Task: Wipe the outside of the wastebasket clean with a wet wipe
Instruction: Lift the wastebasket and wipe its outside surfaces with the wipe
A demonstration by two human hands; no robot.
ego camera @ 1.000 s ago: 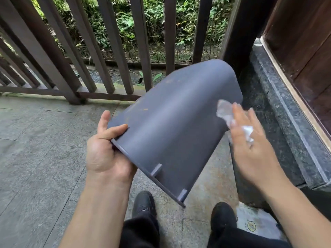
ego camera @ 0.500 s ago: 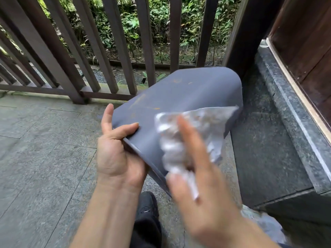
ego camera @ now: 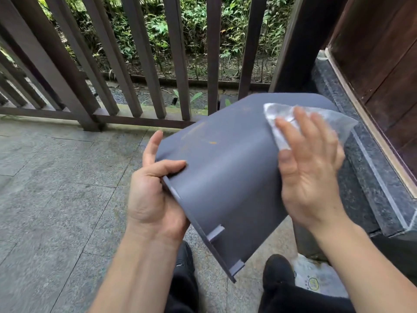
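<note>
A grey plastic wastebasket [ego camera: 228,175] is held tilted in the air, its base pointing away toward the railing and its rim toward me. Faint orange smudges mark its upper side. My left hand [ego camera: 155,195] grips the rim on the left, thumb on the outer wall. My right hand [ego camera: 309,168] lies flat on the basket's right side, fingers spread over a white wet wipe [ego camera: 279,118] pressed against the wall near the base. Part of the wipe sticks out past my fingertips.
A dark wooden railing [ego camera: 144,64] stands just beyond the basket, with plants behind it. A dark stone step [ego camera: 379,181] and a wooden door frame [ego camera: 383,64] are at the right. My black shoes [ego camera: 278,268] stand on grey stone tiles [ego camera: 56,199]. A white packet [ego camera: 316,279] lies by my right foot.
My right hand has brought the wipe from in front of the basket's rim up onto its right side near the base. The left hand keeps its grip on the rim.
</note>
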